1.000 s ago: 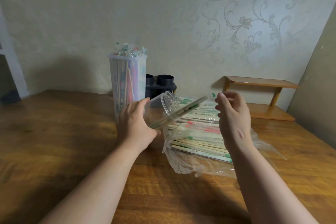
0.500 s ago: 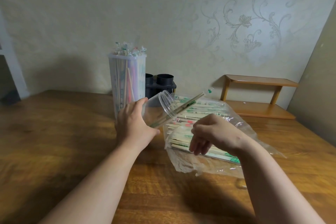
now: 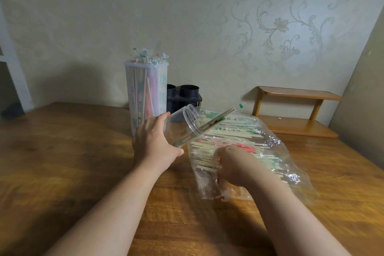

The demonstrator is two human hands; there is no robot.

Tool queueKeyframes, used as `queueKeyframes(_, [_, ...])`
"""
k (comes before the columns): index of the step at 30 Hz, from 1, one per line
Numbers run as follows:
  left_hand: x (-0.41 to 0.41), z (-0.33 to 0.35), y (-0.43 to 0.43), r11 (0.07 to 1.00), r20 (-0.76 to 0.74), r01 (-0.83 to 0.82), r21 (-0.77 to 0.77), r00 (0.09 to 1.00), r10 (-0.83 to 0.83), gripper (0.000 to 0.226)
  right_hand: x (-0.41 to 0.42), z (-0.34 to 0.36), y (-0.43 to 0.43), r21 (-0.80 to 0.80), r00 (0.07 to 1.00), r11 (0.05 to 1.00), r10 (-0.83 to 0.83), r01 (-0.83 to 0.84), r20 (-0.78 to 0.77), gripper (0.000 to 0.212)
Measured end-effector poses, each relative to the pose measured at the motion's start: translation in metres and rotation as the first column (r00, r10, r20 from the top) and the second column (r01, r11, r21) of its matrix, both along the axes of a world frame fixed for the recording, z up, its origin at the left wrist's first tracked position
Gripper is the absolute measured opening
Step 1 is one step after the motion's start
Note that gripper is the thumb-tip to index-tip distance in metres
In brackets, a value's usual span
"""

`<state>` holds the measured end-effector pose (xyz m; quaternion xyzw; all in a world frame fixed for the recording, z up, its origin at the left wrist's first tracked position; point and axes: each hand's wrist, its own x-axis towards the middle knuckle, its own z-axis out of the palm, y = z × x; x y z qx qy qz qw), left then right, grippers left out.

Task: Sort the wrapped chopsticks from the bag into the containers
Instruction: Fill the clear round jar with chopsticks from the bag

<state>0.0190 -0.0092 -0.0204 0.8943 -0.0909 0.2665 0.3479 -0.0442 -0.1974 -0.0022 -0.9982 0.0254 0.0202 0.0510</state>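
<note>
My left hand (image 3: 154, 143) grips a clear plastic jar (image 3: 184, 125), tilted with its mouth toward the right. One wrapped pair of chopsticks (image 3: 216, 121) sticks out of the jar's mouth. A clear plastic bag (image 3: 276, 151) full of wrapped chopsticks (image 3: 232, 135) lies on the wooden table (image 3: 72, 151) to the right of the jar. My right hand (image 3: 234, 166) reaches into the bag's open near end, fingers curled among the chopsticks; whether it holds one is hidden by the plastic. A tall clear container (image 3: 145, 95) packed with wrapped chopsticks stands behind my left hand.
A black two-cup holder (image 3: 185, 97) stands behind the jar, next to the tall container. A small wooden shelf (image 3: 295, 110) stands at the back right against the patterned wall. A beige panel rises at the far right.
My right hand came down from the air near the jar's mouth and went into the open end of the bag. My left hand kept the jar tilted in place.
</note>
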Motion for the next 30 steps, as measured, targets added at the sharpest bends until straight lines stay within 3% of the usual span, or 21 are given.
queueKeyframes(7, [0.000, 0.001, 0.000, 1.000, 0.000, -0.005, -0.004, 1.000, 0.005, 0.103, 0.008, -0.009, 0.000, 0.054, 0.998, 0.998, -0.035, 0.032, 0.051, 0.026])
queueKeyframes(15, [-0.001, 0.001, 0.000, 1.000, -0.002, 0.002, -0.010, 1.000, -0.002, 0.103, 0.007, -0.009, 0.002, -0.028, 0.999, 1.000, 0.010, -0.009, 0.038, 0.003])
queueKeyframes(23, [-0.001, 0.002, 0.000, 1.000, -0.010, 0.008, -0.007, 1.000, -0.008, 0.103, -0.001, 0.002, 0.001, 0.009, 0.990, 1.000, -0.009, 0.008, 0.142, 0.026])
queueKeyframes(26, [0.000, 0.001, 0.001, 1.000, -0.002, 0.007, -0.008, 1.000, -0.007, 0.103, -0.005, 0.006, -0.001, -0.006, 0.980, 1.000, 0.009, -0.008, 0.197, 0.014])
queueKeyframes(30, [0.001, 0.001, 0.000, 1.000, -0.006, 0.005, -0.015, 1.000, -0.005, 0.103, -0.009, 0.012, 0.002, 0.017, 0.968, 1.000, 0.002, -0.006, 0.250, 0.023])
